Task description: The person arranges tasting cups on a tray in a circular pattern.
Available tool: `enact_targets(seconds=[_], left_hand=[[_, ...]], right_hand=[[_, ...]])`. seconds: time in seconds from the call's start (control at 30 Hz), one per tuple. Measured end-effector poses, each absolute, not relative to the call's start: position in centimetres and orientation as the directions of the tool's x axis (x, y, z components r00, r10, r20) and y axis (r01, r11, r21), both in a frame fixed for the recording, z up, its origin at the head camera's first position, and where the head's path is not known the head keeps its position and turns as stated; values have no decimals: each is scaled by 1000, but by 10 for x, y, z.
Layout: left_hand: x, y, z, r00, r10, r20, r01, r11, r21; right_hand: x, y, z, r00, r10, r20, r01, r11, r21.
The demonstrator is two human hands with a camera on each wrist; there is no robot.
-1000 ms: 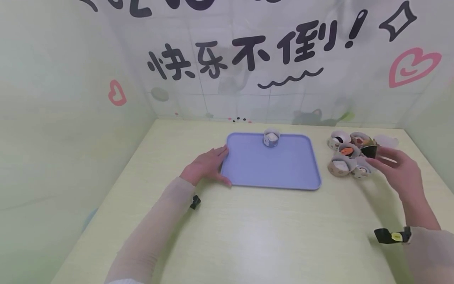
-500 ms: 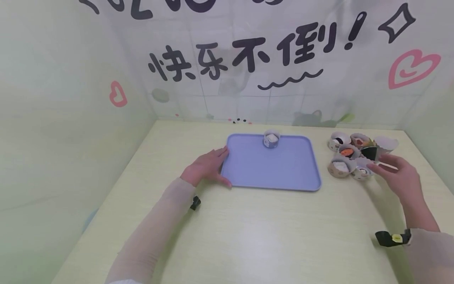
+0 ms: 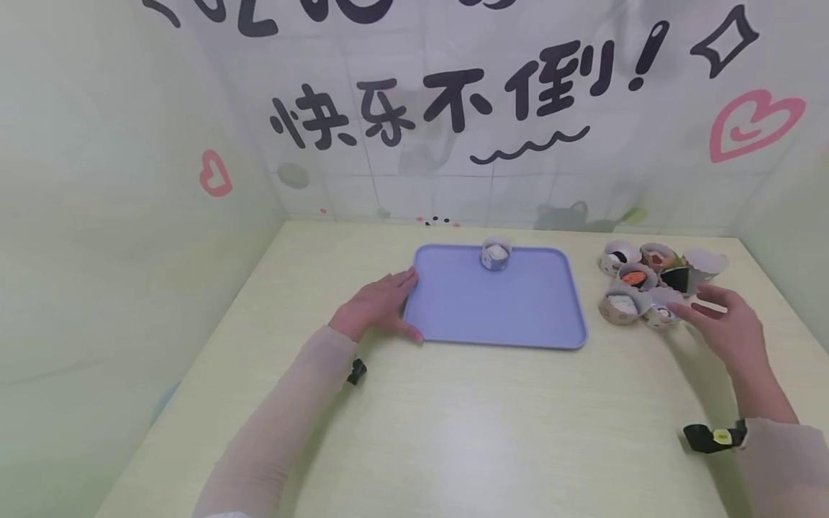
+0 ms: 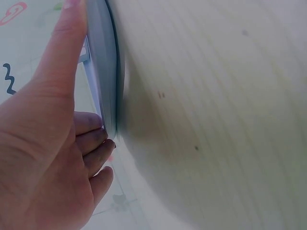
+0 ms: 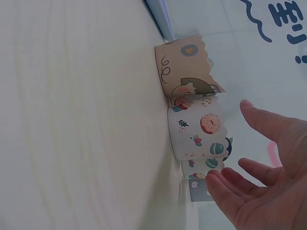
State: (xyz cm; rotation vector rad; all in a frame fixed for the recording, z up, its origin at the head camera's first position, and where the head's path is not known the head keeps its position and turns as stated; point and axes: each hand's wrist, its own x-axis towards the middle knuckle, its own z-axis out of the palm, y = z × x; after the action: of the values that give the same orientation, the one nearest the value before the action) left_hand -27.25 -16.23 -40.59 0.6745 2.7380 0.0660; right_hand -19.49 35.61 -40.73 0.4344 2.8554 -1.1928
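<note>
In the head view, my left hand (image 3: 376, 306) rests along the left edge of a blue tray (image 3: 495, 309), fingers straight and thumb at its near corner. The left wrist view shows the fingertips right at the tray's rim. A small paper cup (image 3: 496, 262) with white contents stands on the tray near its back edge. My right hand (image 3: 732, 324) hovers by a cluster of paper cups, thumb and fingers parted around nothing. Nearest it are a patterned white cup (image 5: 196, 127) and a cup with a black triangular piece (image 3: 676, 279). A brown cup (image 5: 180, 67) sits beside the white one.
Also in the cluster are a cup with an orange piece (image 3: 633, 278) and a white cup (image 3: 612, 266) at the back left. A pale cup (image 3: 707, 262) stands at the back right. A printed curtain (image 3: 427, 194) hangs behind the table (image 3: 453, 417).
My right hand has drawn back slightly toward me from the cup with the black piece, uncovering more of the pale cup behind. The left hand and tray have stayed put.
</note>
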Motion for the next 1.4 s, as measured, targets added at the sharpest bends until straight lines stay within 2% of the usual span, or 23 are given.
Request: enact_targets(seconds=[0.57,0.87,1.4], left_hand=[[-271,-162,-407,-834,456,-311,438,889,131],[-273,-163,-409,-834,458,-306,437,889,139],[-272,-164,-409,-836,461,-299,437,888,146]], right_hand=[[-201,349,-416,-973,183,-143,230,665,-710],[-204,347,-417,-967,182,-179,255,662,-705],[-201,345,-411,-976,177,-126,215,687,-694]])
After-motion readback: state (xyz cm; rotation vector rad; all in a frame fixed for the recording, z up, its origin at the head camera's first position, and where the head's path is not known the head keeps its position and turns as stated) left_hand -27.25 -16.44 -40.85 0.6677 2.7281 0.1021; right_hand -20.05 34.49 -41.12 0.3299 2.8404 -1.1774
